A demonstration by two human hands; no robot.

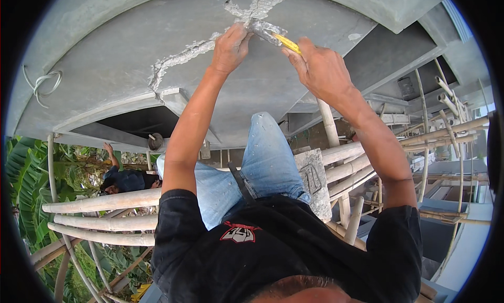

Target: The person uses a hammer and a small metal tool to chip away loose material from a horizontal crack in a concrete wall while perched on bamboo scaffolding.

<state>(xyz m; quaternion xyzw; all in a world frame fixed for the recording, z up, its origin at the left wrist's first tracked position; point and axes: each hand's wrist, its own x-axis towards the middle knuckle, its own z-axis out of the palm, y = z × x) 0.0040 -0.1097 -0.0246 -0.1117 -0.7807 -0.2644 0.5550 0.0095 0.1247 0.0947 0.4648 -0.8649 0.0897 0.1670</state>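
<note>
A yellow-handled tool [274, 34], its metal head [262, 30] crusted grey, is grasped by the right hand [324, 69] beside the rough, pale, crumbly strip [184, 56] across the smooth grey wall [294, 88]. The head's outline is blurred by the crust; the left hand [231, 48] is curled at its tip, but whether anything is pinched there cannot be told.
</note>
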